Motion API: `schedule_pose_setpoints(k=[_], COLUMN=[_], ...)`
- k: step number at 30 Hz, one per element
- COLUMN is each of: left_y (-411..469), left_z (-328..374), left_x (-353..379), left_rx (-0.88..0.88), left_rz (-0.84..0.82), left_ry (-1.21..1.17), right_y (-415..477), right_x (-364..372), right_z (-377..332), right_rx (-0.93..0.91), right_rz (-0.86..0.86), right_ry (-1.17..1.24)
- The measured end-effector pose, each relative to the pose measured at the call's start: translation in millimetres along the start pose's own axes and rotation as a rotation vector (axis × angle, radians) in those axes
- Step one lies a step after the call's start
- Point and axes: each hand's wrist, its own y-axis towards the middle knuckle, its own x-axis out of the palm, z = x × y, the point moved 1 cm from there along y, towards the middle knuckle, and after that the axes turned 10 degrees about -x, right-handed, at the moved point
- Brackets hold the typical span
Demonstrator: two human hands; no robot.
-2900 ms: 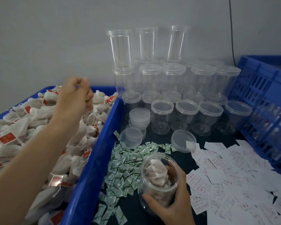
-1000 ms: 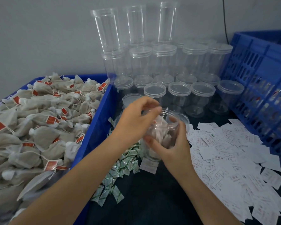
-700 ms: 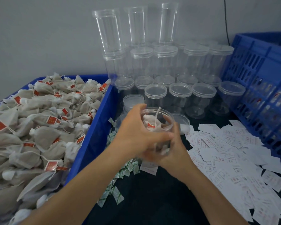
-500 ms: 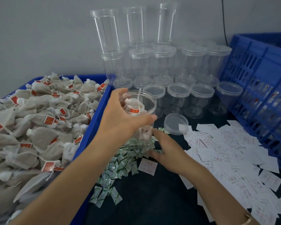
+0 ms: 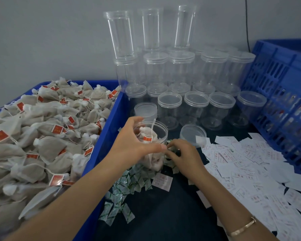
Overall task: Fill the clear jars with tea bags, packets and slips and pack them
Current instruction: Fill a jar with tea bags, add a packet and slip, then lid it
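Currently left hand [image 5: 130,145] fingers wrap clear round plastic jar [image 5: 161,136] above dark desk [image 5: 163,214]; likely light, stiff, slick: grip the wall. Right hand [image 5: 184,153] at its 3 o'clock, fingers curled on green-white packets [image 5: 139,178], pinch unclear.

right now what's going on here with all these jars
Someone is filling a jar. The left hand grips the open jar, which already holds several tea bags. The right hand has its fingers down among the packets beside it; whether it has pinched one is unclear. Slips lie to the right.
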Motion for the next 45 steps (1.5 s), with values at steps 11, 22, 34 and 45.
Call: schedule_pose_setpoints(k=[11,22,34,45], left_y=[-0.7,-1.1,-7.1,-11.5], left_z=[-11.1,-14.3,-11.3,-10.5], left_x=[12.1,18.6,23.7,26.9], left_rx=[0.031,0.024,0.012,0.016], left_rz=[-0.041,-0.073,-0.086,-0.097], left_ry=[0.076,0.052,0.068,0.105], right_y=[10.7,1.3,-0.9,-31.9], right_x=[-29.0,-14.6,-83.4,-74.3], right_z=[-4.0,5.8,-51.7,55.2], right_rx=[0.063,0.020,-0.068,0.431], right_rz=[-0.191,-0.180,0.015,-0.170], right_ry=[0.101,-0.075,0.424,-0.500])
